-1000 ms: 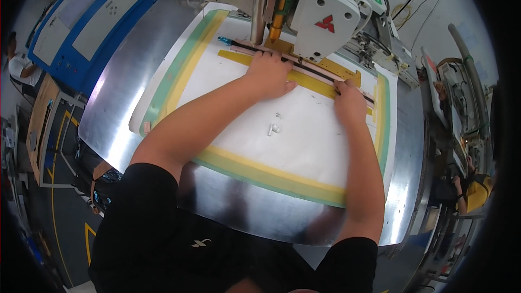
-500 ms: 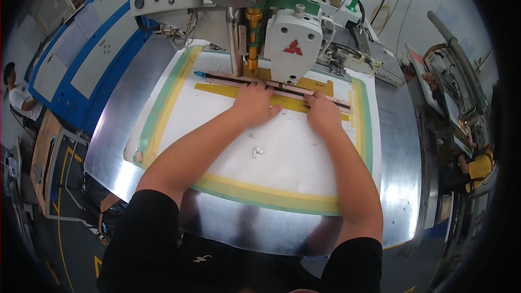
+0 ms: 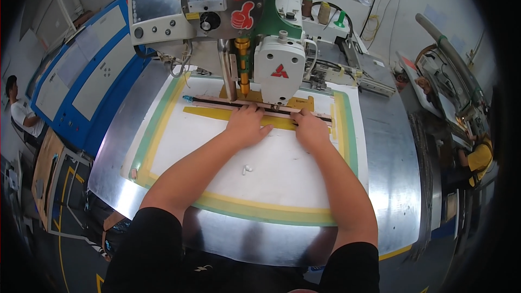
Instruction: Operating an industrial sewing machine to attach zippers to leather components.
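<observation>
A long pinkish strip with a black band along it, zipper-like (image 3: 213,101), lies across yellow template pieces (image 3: 203,112) under the machine head. A blue piece (image 3: 188,99) is at its left end. My left hand (image 3: 247,126) rests on the strip just left of the white sewing head (image 3: 279,68), fingers laid forward and thumb apart. My right hand (image 3: 312,131) presses the strip's right part with its fingertips; its fingers are bent and partly hidden. Between my hands, the strip passes below the white head. The brass-coloured shaft (image 3: 242,68) stands above my left fingertips.
A white sheet (image 3: 217,154) edged with yellow and green tape covers part of the metal table (image 3: 392,184). Small white bits (image 3: 247,170) lie on it. A control screen (image 3: 157,0) hangs above left. A blue cabinet (image 3: 81,65) and a seated person (image 3: 24,111) are farther left; another person (image 3: 477,160) is at right.
My view has tilted up, so more of the machine's screen and dial shows and the table sits lower in the picture. Both hands stay on the strip in much the same place.
</observation>
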Tool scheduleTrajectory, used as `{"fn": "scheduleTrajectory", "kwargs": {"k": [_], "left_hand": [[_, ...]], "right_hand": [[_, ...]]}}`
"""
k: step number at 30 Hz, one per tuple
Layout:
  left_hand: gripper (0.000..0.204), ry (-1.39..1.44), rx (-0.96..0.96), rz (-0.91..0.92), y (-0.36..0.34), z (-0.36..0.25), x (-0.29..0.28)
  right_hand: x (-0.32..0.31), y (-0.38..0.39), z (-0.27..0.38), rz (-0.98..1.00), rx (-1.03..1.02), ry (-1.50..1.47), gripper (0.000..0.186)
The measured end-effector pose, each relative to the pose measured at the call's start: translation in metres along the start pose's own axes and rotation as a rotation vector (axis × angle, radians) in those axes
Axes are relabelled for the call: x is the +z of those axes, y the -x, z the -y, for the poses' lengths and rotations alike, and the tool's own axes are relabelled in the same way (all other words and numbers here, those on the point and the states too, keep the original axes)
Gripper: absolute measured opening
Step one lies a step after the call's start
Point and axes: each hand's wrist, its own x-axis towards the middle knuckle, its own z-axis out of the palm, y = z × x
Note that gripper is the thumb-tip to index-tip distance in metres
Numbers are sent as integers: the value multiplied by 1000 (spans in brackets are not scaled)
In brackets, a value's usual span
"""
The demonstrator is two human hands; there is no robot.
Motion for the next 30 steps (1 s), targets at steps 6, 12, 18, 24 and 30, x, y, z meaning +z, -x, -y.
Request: {"fn": "scheduleTrajectory", "kwargs": {"k": [6,12,18,24,30], "left_hand": [[66,-51,-13,16,7,-4,-9],[64,-79,-36,52,3,5,-7],[62,-2,-20,44,4,14,-9],[62,-100,-6,-37,10,5,-11],[64,-9,-8,58,-2,19,-5]], "right_hand": [[-4,9,-25,-57,38,4,41],[-13,16,-36,-29,138,41,38],[-18,20,-34,12,121,48,42],[-13,15,-27,34,86,55,39],[-16,-2,-10,65,29,111,32]]}}
